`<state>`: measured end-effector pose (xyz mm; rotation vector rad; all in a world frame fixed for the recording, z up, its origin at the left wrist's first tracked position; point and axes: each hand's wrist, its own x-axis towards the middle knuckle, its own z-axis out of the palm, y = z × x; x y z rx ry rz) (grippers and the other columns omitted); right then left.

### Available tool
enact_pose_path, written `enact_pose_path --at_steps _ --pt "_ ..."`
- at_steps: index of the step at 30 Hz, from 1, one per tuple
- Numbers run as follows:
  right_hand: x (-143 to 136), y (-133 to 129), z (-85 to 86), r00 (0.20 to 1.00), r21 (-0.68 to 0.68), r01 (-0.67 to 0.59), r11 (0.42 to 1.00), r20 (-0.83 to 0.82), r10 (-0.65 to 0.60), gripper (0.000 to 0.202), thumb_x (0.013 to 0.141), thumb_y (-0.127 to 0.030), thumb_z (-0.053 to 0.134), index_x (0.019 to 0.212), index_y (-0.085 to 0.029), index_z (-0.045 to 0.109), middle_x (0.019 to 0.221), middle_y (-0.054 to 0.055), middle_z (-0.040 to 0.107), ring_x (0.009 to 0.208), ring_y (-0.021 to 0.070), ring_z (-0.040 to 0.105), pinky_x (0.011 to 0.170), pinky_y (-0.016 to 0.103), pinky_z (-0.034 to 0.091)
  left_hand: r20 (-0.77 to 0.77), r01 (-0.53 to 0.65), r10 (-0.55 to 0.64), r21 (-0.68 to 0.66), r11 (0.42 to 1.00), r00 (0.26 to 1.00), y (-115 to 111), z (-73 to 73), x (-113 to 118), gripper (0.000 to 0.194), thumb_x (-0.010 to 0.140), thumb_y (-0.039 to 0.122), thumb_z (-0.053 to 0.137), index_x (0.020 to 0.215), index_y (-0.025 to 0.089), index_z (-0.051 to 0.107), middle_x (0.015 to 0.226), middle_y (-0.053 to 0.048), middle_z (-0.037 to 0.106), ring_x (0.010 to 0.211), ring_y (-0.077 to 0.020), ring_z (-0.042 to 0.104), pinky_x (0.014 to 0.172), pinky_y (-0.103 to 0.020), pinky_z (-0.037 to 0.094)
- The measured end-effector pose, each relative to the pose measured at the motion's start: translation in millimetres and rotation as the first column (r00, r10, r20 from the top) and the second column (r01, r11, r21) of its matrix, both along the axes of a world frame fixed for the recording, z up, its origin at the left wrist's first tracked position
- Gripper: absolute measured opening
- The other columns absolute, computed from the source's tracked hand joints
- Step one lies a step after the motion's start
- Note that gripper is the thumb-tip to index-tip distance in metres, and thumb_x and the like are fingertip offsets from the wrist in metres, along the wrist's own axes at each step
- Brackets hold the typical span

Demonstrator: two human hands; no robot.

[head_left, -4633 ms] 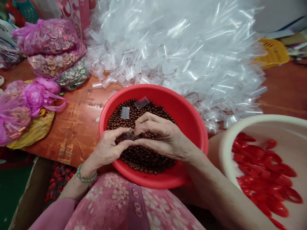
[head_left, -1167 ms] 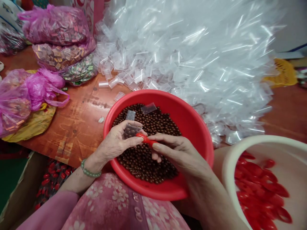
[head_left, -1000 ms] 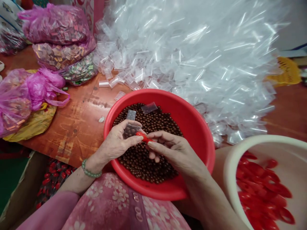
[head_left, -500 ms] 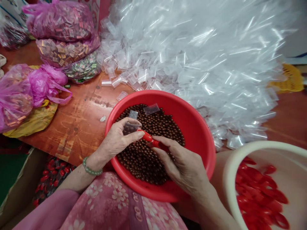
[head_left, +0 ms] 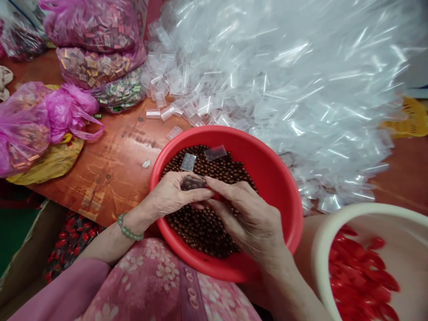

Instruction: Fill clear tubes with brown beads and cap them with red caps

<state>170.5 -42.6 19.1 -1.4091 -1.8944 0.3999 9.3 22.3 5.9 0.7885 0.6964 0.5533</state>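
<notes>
Over a red basin of small round brown balls, my two hands meet. My left hand pinches a short clear plastic tube with dark contents showing through it. At the tube's right end, my right hand grips a red plastic piece, mostly hidden behind the fingers. A small clear packet and another clear tube lie on the balls just beyond my left hand.
A large heap of clear plastic tubes spreads across the table behind the basin. Pink bags of small packets stand at left. A cream tub holds red plastic pieces at right. Red-capped items fill a box at lower left.
My right hand has moved left and up, bringing the red piece against the tube. The fingers of both hands now touch and cover most of the red piece.
</notes>
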Motion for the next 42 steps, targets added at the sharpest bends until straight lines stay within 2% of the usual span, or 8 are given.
enact_pose_path --at_steps 3,6,10,14,21,27,34,42 --pt "5 2 5.4 1.000 -0.039 0.007 0.999 -0.020 -0.008 0.022 0.087 -0.018 0.063 0.107 -0.027 0.067 0.105 0.006 0.074 0.093 0.0214 0.070 0.080 0.036 0.057 0.050 0.048 -0.046 -0.042 0.998 0.998 1 -1.0 -1 0.049 0.058 0.043 0.088 0.089 0.010 0.068 0.077 0.000 0.067 0.067 -0.0087 0.062 0.067 -0.023 0.053" --pt "9 1 5.0 0.977 -0.148 0.112 0.983 -0.164 -0.136 0.018 0.084 -0.024 0.069 0.101 -0.027 0.065 0.093 0.004 0.072 0.081 0.0186 0.069 0.072 0.032 0.058 0.115 0.050 -0.038 -0.103 0.993 0.993 1 -0.5 -4 0.043 0.061 0.033 0.088 0.092 0.012 0.068 0.079 -0.001 0.070 0.070 -0.0097 0.066 0.071 -0.024 0.053" --pt "11 0 3.8 0.800 -0.316 0.264 0.911 -0.456 -0.390 0.028 0.079 -0.031 0.076 0.104 -0.029 0.065 0.092 0.002 0.070 0.076 0.0165 0.068 0.066 0.029 0.058 0.207 0.142 -0.110 -0.144 0.979 0.972 3 0.1 -8 0.038 0.064 0.020 0.085 0.098 0.013 0.069 0.089 -0.007 0.074 0.081 -0.0149 0.071 0.080 -0.028 0.053" --pt "14 3 7.0 0.628 -0.441 0.149 0.885 -0.649 -0.429 0.024 0.078 -0.033 0.077 0.100 -0.028 0.069 0.090 0.001 0.073 0.077 0.0178 0.070 0.076 0.036 0.061 0.304 0.175 -0.110 -0.194 0.965 0.946 5 -0.5 -12 0.043 0.066 0.013 0.081 0.107 0.015 0.068 0.109 -0.012 0.073 0.092 -0.0208 0.073 0.085 -0.032 0.055" --pt "14 6 6.7 0.478 -0.466 0.108 0.878 -0.750 -0.457 0.028 0.061 -0.036 0.089 0.079 -0.024 0.071 0.073 -0.002 0.072 0.060 0.0118 0.065 0.057 0.023 0.057 0.428 0.284 -0.175 -0.205 0.937 0.887 6 -4.2 -19 0.047 0.067 0.006 0.073 0.113 0.016 0.067 0.111 -0.012 0.074 0.104 -0.0253 0.071 0.093 -0.036 0.055" --pt "7 5 8.6 0.487 -0.407 0.117 0.906 -0.772 -0.409 0.031 0.065 -0.043 0.085 0.079 -0.025 0.063 0.072 -0.003 0.070 0.060 0.0155 0.067 0.065 0.034 0.061 0.424 0.330 -0.228 -0.186 0.926 0.877 6 0.1 -25 0.056 0.063 0.009 0.069 0.118 0.016 0.065 0.119 -0.015 0.072 0.112 -0.0299 0.068 0.099 -0.041 0.051" --pt "-7 10 12.1 0.555 -0.340 0.163 0.926 -0.745 -0.371 0.024 0.071 -0.039 0.082 0.079 -0.026 0.063 0.082 -0.001 0.069 0.074 0.0159 0.066 0.077 0.034 0.058 0.392 0.342 -0.252 -0.178 0.923 0.885 4 1.5 -26 0.055 0.066 0.011 0.072 0.120 0.017 0.065 0.121 -0.014 0.070 0.110 -0.0289 0.069 0.095 -0.037 0.053" --pt "-25 18 14.9 0.596 -0.438 0.095 0.894 -0.695 -0.403 0.023 0.072 -0.039 0.081 0.079 -0.025 0.064 0.070 -0.002 0.067 0.057 0.0131 0.059 0.047 0.025 0.046 0.364 0.319 -0.281 -0.047 0.946 0.888 0 -7.5 -16 0.030 0.078 0.028 0.078 0.104 0.015 0.070 0.101 -0.011 0.073 0.093 -0.0173 0.071 0.086 -0.028 0.055"
